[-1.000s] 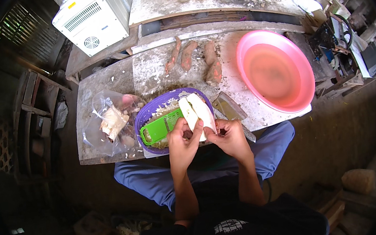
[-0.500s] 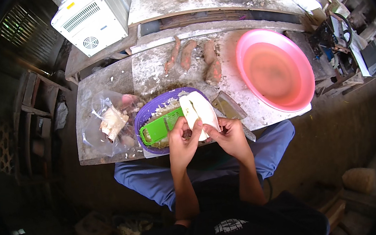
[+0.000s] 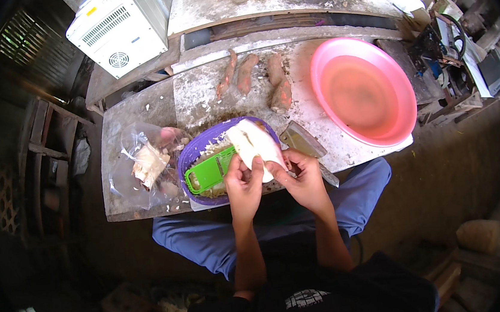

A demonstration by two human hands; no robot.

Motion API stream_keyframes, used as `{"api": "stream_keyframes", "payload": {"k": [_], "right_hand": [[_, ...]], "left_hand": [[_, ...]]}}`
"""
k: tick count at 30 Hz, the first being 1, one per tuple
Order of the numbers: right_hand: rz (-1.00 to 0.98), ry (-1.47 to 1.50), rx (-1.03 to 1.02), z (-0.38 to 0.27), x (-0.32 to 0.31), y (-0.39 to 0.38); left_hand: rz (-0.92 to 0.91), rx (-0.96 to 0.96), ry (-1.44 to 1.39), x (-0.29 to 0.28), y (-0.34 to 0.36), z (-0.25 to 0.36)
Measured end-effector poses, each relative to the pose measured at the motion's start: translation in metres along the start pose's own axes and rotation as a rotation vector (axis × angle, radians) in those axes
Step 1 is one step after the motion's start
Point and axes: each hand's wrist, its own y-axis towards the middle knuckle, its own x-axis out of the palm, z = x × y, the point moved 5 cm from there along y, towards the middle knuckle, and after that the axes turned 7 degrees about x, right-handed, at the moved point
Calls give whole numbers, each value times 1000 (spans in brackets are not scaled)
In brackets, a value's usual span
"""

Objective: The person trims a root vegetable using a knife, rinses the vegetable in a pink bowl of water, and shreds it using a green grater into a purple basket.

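Now the peeled white root [image 3: 253, 142] tips over toward the left, its far end leaning further across the purple basket [image 3: 183, 163] than a second ago, and the dark gap that ran down its length narrows to a thin seam. Bright glare washes out the surface, so whether that's one split chunk or two halves pressed together is hard to say. Both hands are on it: the left hand [image 3: 243, 183] grasps the near end from one side, the right hand [image 3: 303, 178] clasps it from the other, thumbs up on the facing side and fingers curled round beneath, neither grip letting go. So the action is all in the turning and pressing between the thumbs, with the root held up above the right part of the basket and not laid against the green grater [image 3: 207, 175]. That grater rests slantwise in the basket over pale shreds [image 3: 216, 144], its right end just beside the left hand. Out on the counter [image 3: 137, 109], nothing else shifts: brown roots [image 3: 280, 96] lie beyond the basket, the pink basin [image 3: 407, 92] of cloudy water sits off to the right, and a clear plastic bag [image 3: 131, 137] slumps at the left.
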Motion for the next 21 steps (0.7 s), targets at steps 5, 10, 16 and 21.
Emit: {"api": "stream_keyframes", "payload": {"k": [5, 10, 16, 21], "right_hand": [[21, -141, -171, -7, 6, 3], [136, -236, -181, -3, 4, 1], [246, -177, -166, 3, 2, -1], [184, -225, -123, 4, -1, 0]], "left_hand": [[37, -34, -106, 1, 1, -4], [27, -64, -32, 3, -1, -6], [29, -92, -59, 9, -2, -7], [-26, -126, -114, 11, -3, -13]]}}
